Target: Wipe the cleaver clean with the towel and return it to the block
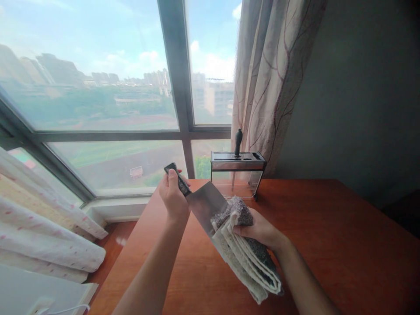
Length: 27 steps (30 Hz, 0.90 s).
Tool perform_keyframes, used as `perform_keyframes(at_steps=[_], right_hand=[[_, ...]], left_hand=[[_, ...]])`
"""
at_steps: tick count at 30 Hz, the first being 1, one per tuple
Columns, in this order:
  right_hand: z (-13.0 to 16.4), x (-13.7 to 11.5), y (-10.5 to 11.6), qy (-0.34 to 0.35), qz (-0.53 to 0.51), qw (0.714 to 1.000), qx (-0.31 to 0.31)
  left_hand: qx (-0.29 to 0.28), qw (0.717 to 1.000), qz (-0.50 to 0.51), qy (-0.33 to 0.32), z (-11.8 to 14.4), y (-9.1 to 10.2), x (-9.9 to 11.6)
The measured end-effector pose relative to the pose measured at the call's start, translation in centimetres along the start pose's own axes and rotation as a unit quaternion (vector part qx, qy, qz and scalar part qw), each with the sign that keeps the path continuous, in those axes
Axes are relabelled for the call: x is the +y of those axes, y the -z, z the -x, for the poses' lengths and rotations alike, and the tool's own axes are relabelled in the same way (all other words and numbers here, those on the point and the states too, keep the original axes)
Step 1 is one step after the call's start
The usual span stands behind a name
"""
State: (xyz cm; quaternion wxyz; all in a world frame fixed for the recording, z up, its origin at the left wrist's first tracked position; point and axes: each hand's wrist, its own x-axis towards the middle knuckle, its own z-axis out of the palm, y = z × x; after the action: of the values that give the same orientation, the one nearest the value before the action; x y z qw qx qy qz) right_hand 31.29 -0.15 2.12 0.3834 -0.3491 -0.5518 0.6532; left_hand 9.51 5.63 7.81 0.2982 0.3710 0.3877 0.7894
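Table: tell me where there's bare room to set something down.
Widest: the right side of the table, from the right hand and knife stand out to the right edge. A smaller patch lies between the left forearm and the cloth. Crowded: the back edge at the stand, and the middle, around cleaver and cloth.

Left grip point(173, 194) holds cleaver handle point(184, 186); right grip point(260, 228) holds folded cloth point(244, 253) against blade point(207, 202).
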Motion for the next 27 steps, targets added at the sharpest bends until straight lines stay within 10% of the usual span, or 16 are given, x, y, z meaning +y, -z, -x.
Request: perform_keyframes(at_steps=[11,21,27], right_hand=[[0.4,0.2,0.9,0.028,-0.079,0.984,0.157],[-0.4,1.2,2.6,0.015,-0.284,0.894,0.348],[-0.6,1.5,2.0,0.035,-0.374,0.868,0.325]], left_hand=[[0.096,0.995,0.027,0.001,-1.9,0.4,-0.1],[-0.178,0.966,0.019,0.189,-0.4,1.1,0.9],[-0.086,0.975,0.071,0.192,2.7,2.2,-0.2]])
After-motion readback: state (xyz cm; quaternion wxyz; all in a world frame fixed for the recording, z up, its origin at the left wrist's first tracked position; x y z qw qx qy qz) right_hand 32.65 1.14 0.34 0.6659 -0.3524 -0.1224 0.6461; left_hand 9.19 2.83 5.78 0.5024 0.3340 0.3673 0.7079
